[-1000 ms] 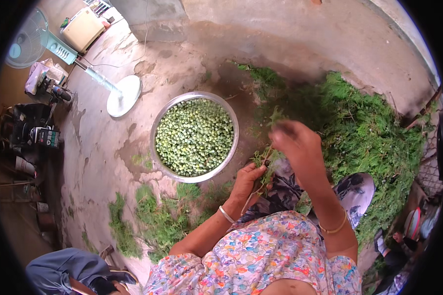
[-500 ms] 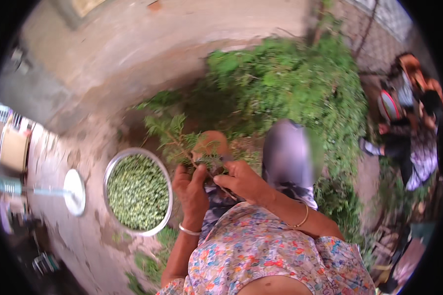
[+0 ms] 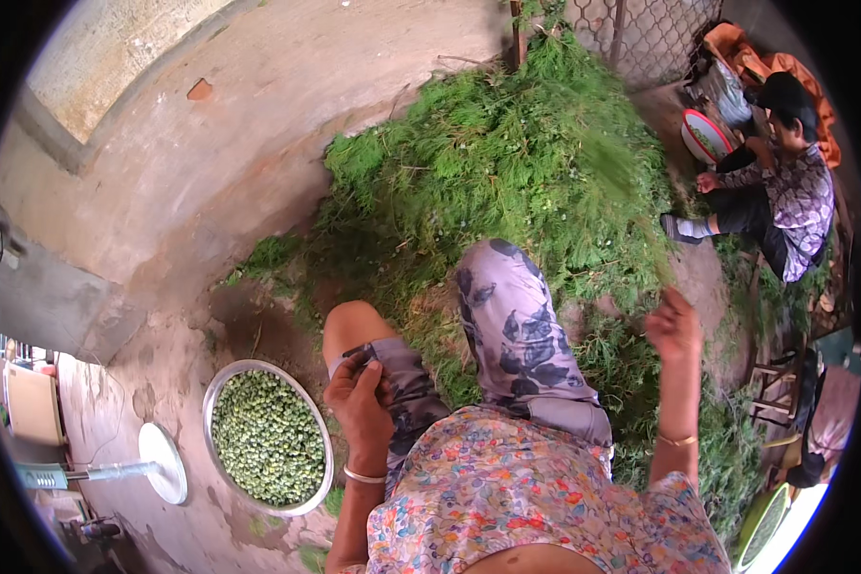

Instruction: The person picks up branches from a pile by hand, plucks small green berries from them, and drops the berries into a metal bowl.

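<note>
My left hand [image 3: 362, 397] is beside my left knee, its fingers curled in. A small dark thing [image 3: 360, 354] shows at its fingertips, too little of it to name. My right hand [image 3: 675, 330] is held out to the right, blurred by motion. Just beyond its fingers a green sprig [image 3: 610, 165] is smeared over the heap of cut branches [image 3: 507, 153]; whether the fingers still touch its stem I cannot tell. Left of my left hand, a round metal basin [image 3: 210, 435] stands on the ground, filled with small green seed cones or berries.
A white round base with a pale blue pole [image 3: 163, 463] stands left of the basin. At the far right a person [image 3: 794, 196] sits low near a red-rimmed basin [image 3: 706, 135]. A wall [image 3: 230, 143] runs behind the heap. More greenery [image 3: 641, 402] lies right of my legs.
My right hand has swung from my lap out to the right, taking the sprig from between both hands. My left hand has stayed near my left knee. The view has shifted.
</note>
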